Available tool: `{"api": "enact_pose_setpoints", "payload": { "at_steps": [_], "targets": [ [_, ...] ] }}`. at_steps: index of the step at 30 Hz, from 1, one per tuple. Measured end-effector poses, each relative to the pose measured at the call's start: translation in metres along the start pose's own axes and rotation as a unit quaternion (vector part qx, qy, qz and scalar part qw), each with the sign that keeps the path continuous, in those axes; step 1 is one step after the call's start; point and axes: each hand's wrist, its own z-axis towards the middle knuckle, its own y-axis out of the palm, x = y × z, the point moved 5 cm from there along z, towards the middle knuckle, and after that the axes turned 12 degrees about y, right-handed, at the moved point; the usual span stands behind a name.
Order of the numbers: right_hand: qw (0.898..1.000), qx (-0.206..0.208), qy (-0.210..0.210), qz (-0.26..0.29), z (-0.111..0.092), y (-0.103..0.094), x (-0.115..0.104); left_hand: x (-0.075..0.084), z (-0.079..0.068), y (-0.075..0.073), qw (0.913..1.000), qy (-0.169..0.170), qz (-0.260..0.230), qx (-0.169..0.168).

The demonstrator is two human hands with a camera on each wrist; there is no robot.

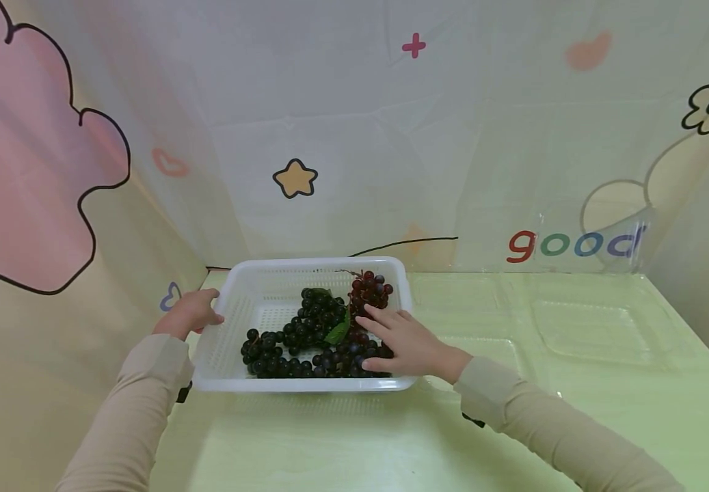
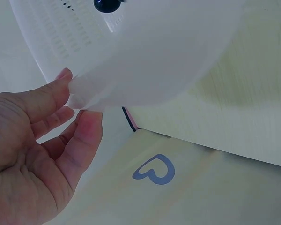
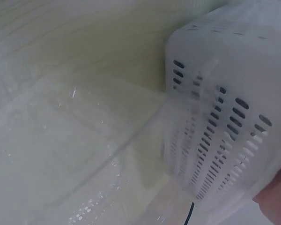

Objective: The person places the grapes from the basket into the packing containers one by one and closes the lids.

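A white plastic basket [image 1: 299,385] with slotted walls holds several bunches of grapes. Dark grapes [image 1: 314,320] lie across its middle and front, and a reddish bunch [image 1: 368,285] sits at the back right corner. A green leaf [image 1: 338,332] shows among them. On the left side, my left hand [image 1: 189,313] pinches the basket's rim between thumb and fingers, as the left wrist view also shows. My right hand [image 1: 412,345] reaches over the right rim with spread fingers above the grapes, fingertips right at the bunches. The right wrist view shows the basket's slotted outer wall [image 3: 215,117].
Clear plastic trays [image 1: 594,331] lie on the pale green table [image 1: 305,451] to the right of the basket. Another clear plastic piece stands against the back curtain [image 1: 354,137] near the printed word. Printed curtains close in the table at the back and sides.
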Motion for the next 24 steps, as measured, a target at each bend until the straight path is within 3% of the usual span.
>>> {"api": "enact_pose_setpoints", "payload": {
  "at_steps": [11, 24],
  "targets": [
    [1.000, -0.014, -0.009, 0.003, 0.005, 0.003, -0.013, -0.001, 0.002, 0.002, 0.9998, -0.018, -0.012, -0.003],
    [0.999, -0.050, 0.018, -0.003, 0.010, 0.009, -0.017, 0.001, 0.000, 0.001, 0.9999, -0.016, -0.004, -0.004]
  ]
}}
